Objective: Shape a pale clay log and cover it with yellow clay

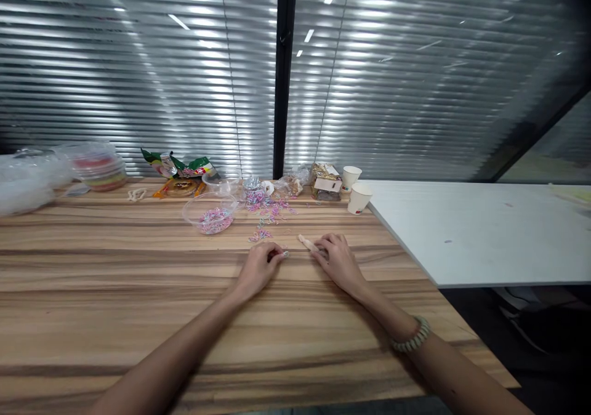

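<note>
While the left hand [259,268] rests low over the striped wood table [115,286], its thumb and finger are pinched almost closed on a small pale bit [285,253]. The bit pokes out at the fingertips, on the side that faces the right hand [340,264]. The right hand has its thumb and fingers bent in around the near end of a pale stick [307,242]. The other end sticks out toward the loose pieces. I cannot tell how tight that hold is. The 2 hands are apart, and a bracelet [412,336] is on the right arm.

Past the hands, little pink, purple and blue pieces [270,213] lie in a messy patch. To the left of them is a round clear tub [210,213] with more of the same inside. Behind that sit a green snack bag [180,165] and a stack of tubs [99,167]. To the right are a small box [327,184] and 2 paper cups [359,199], all standing near the white table [484,236].
</note>
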`<state>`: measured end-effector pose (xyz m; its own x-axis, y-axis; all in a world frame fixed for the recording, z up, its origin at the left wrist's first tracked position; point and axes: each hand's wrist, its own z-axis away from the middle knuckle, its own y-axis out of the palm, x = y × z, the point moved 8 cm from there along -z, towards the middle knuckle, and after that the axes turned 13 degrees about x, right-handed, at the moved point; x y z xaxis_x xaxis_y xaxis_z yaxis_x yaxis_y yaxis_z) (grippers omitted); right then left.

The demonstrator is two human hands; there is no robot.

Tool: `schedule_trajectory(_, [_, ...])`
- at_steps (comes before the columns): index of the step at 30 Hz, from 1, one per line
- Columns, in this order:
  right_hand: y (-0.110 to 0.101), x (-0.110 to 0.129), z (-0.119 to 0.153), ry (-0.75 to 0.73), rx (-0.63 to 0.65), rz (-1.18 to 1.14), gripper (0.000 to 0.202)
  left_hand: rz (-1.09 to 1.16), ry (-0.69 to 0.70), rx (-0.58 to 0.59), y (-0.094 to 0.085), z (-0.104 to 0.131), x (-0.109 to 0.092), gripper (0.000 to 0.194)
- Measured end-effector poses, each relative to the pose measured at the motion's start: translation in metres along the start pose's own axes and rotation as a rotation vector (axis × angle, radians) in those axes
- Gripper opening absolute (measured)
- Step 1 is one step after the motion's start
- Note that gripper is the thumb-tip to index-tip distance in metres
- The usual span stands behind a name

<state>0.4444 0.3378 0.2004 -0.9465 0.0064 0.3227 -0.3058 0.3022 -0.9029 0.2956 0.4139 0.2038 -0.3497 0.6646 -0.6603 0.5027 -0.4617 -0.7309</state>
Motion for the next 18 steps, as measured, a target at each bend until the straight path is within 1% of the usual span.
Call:
schedule_trajectory(2, [0.002,0.002,0.0,-0.013,0.018,-0.001,0.008,-0.072,-0.012,-0.022,-0.003,-0.001,0.004,0.014])
schedule_trajectory(4, [0.001,0.006,0.001,-0.043,0.007,-0.064,0.007,-0.139,-0.009,-0.067,-0.007,0.0,0.006,0.016])
schedule_trajectory(7, [0.0,0.015,0.001,-0.099,-0.001,-0.191,0.005,-0.16,0.046,-0.14,-0.011,0.001,0.001,0.026])
schedule_trajectory(8, [-0.001,0.018,0.001,-0.117,0.0,-0.224,0.005,-0.138,0.072,-0.138,-0.01,0.002,-0.002,0.031])
schedule_trajectory(10, [-0.003,0.023,0.001,-0.153,-0.002,-0.28,0.005,-0.057,0.11,-0.096,-0.006,0.001,-0.006,0.039])
schedule_trajectory(12, [-0.005,0.028,0.002,-0.192,-0.004,-0.33,0.006,0.051,0.117,-0.045,-0.001,0.0,-0.008,0.036])
schedule_trajectory(14, [-0.008,0.032,0.003,-0.229,-0.001,-0.37,0.007,0.151,0.108,-0.01,0.003,-0.001,-0.007,0.029])
schedule_trajectory(16, [-0.011,0.035,0.003,-0.253,-0.003,-0.396,0.008,0.221,0.101,0.006,0.005,-0.001,-0.006,0.026])
schedule_trajectory(18, [-0.012,0.036,0.004,-0.26,-0.01,-0.417,0.009,0.265,0.095,-0.002,0.005,-0.002,-0.003,0.025])
